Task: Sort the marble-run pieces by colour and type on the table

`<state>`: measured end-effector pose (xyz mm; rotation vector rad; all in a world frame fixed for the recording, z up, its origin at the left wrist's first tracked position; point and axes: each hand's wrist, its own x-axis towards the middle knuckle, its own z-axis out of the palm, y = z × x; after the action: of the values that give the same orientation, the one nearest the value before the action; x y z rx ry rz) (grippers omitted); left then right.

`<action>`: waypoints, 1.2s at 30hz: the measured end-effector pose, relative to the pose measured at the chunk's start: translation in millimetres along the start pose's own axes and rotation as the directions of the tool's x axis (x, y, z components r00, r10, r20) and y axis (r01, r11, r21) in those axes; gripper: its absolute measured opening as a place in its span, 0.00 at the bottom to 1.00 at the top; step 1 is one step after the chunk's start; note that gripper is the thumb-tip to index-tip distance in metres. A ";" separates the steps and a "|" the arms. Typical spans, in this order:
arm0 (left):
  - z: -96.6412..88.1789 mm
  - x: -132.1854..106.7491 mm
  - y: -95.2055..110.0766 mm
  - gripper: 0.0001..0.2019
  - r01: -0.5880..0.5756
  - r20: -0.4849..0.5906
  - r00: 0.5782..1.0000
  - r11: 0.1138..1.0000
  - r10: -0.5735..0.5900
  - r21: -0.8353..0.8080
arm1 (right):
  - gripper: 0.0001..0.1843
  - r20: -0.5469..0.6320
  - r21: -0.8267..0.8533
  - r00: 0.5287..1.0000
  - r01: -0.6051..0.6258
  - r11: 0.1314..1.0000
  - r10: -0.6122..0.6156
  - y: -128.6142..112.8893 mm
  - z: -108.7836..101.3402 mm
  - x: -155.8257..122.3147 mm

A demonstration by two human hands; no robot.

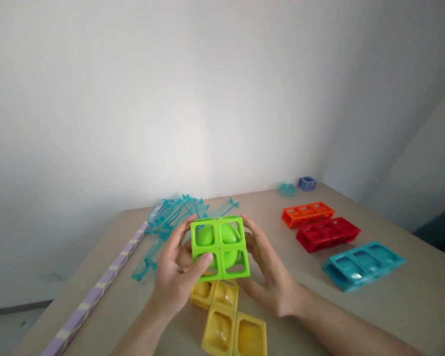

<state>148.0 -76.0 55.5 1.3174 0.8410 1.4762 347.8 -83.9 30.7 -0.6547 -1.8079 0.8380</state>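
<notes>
A bright green block of hollow square cells, two by two on the side facing me, [230, 232] is held up above the table. My left hand [178, 277] grips it from the left, thumb across the lower left cell and fingers behind. On the other side my right hand [270, 277] curves along the block's right edge, fingers against it and thumb lower down. Below the green block lies a yellow zigzag piece [222, 311] of similar open cells, its upper part partly covered by the block.
Orange [307, 213], red [328, 233] and teal [363, 264] three-cell blocks lie on the right. Clear teal track pieces [178, 210] are heaped at the back left beside a purple striped strip [107, 279]. Far back are a small blue block [307, 183] and a teal piece [287, 189].
</notes>
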 end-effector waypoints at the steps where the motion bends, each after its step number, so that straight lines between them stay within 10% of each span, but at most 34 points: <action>1: 1.0 -0.2 0.0 0.31 -0.036 -0.031 0.999 0.999 0.037 0.019 | 0.51 0.012 0.029 1.000 -0.003 1.000 0.003 0.9 -0.1 0.0; 16: -0.5 -0.7 -10.6 0.26 -0.098 0.032 0.995 0.991 0.096 0.091 | 0.28 -0.063 0.474 0.948 -0.245 0.845 0.311 15.3 5.1 12.0; 19: -2.8 1.5 -12.0 0.26 -0.103 0.021 0.995 0.990 0.101 0.094 | 0.25 -0.258 0.395 0.914 -0.195 0.898 0.312 26.5 -4.9 16.3; 24: -6.6 5.6 -9.0 0.22 -0.119 -0.050 0.991 0.982 0.128 0.149 | 0.27 -0.677 0.201 0.682 -0.190 0.961 0.277 44.8 -29.0 26.3; 36: -8.6 5.4 -11.5 0.21 -0.098 -0.025 0.994 0.981 0.104 0.165 | 0.25 -0.790 -0.120 0.586 -0.435 0.892 0.180 63.4 -42.1 25.6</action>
<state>142.0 -66.4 45.0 1.4797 0.9457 1.5376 381.7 -15.4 6.1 -1.3398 -1.0263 0.3729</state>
